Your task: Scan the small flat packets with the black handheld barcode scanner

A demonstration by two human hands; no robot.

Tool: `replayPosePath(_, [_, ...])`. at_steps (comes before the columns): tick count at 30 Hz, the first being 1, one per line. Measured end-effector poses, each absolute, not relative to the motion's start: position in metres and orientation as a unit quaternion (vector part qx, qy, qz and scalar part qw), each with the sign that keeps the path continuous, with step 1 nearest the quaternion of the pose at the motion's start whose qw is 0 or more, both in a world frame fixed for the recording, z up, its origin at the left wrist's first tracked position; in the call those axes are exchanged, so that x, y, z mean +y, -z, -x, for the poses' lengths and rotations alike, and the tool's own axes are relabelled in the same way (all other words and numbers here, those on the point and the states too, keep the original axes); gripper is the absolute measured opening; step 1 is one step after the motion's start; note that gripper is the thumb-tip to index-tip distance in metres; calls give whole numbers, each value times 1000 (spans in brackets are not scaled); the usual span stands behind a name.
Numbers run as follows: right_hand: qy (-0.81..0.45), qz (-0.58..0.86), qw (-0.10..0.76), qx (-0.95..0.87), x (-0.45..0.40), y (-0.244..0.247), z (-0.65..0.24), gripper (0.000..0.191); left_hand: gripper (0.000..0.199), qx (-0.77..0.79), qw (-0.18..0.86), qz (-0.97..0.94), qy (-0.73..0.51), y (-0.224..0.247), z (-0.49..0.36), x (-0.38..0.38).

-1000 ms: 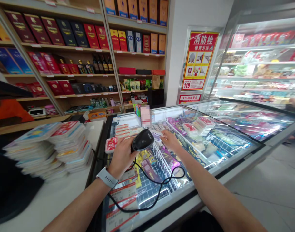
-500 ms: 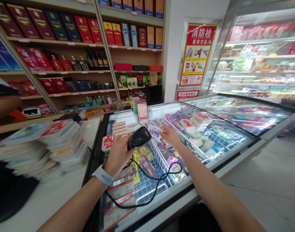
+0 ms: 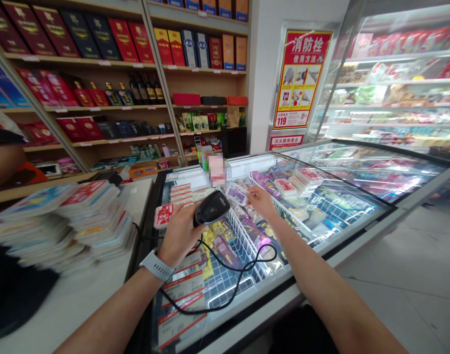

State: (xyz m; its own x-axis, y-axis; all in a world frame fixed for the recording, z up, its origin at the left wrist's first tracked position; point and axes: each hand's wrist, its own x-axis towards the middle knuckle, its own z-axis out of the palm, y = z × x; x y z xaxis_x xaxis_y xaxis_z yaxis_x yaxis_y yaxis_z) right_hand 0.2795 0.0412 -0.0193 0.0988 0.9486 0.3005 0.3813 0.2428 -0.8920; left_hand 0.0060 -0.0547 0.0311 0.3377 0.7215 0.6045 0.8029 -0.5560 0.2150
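Note:
My left hand (image 3: 181, 231), with a pale watch band at the wrist, is wrapped round a black barcode scanner (image 3: 212, 208). The scanner's head points right, toward a small purple-and-white card (image 3: 237, 193). That card is pinched at its right edge by my right hand (image 3: 260, 200). From the scanner a black cable (image 3: 243, 275) loops over the glass top of the chest freezer (image 3: 225, 307). Just left of the scanner lies a red-and-white packet (image 3: 163, 215), partly behind my left hand. Price labels (image 3: 182, 290) lie along the freezer's left side.
Stacks of flat packs (image 3: 99, 221) stand on a white counter (image 3: 110, 300) at left, beside another person's arm (image 3: 5, 160). Red-and-white packs (image 3: 308, 181) sit farther along the freezer. Shelves of boxes (image 3: 145, 43) and a red fire-hydrant poster (image 3: 302, 78) are behind.
The card in my right hand has tilted so more of its face shows, and it sits slightly higher. My left hand and the scanner have barely shifted.

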Motion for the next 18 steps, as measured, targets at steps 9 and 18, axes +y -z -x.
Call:
replayPosePath(9, [-331,502,566,-564,47,19,-281,36,31,-480,54,809,335,-32,-6,-56])
replayPosePath(18, [-359,469,607,-532,46,15,-281,42,33,-477,64,812,331,-30,-5,-55])
